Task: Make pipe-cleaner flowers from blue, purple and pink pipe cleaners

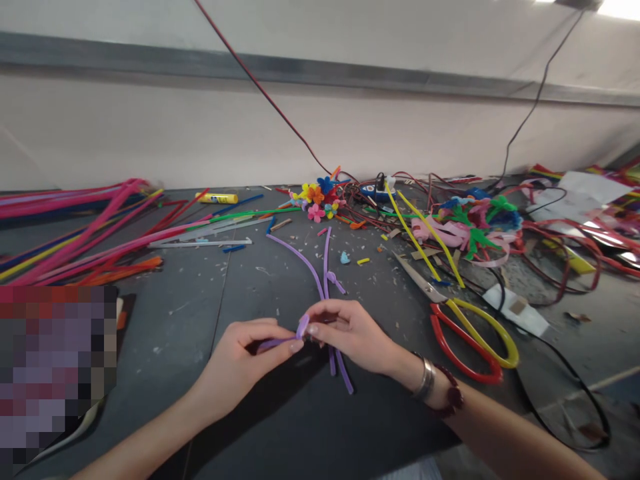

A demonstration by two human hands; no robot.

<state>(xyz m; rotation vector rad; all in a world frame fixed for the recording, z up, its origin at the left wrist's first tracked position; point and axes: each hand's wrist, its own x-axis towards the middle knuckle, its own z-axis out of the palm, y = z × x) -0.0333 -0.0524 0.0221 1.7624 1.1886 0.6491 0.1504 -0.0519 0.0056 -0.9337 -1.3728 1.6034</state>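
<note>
Both hands meet over the dark table, pinching one purple pipe cleaner (302, 327) bent into a small loop. My left hand (247, 357) grips it between thumb and fingertips, with a straight length running back under the fingers. My right hand (350, 333), with bracelets at the wrist, pinches the loop's other side. Long purple pipe cleaners (303, 257) lie under and beyond the right hand, their lower ends (345, 377) poking out below it. A short knotted purple piece (336, 281) rests beside them.
Large scissors (435, 300) with red and yellow handles lie to the right, near yellow pipe cleaners (410, 230). Bundled coloured pipe cleaners (75, 233) and a yellow glue stick (217, 198) lie left. Fuzzy flowers (316, 197), a green-and-pink cluster (475, 227) and tangled cables (565, 267) sit farther back.
</note>
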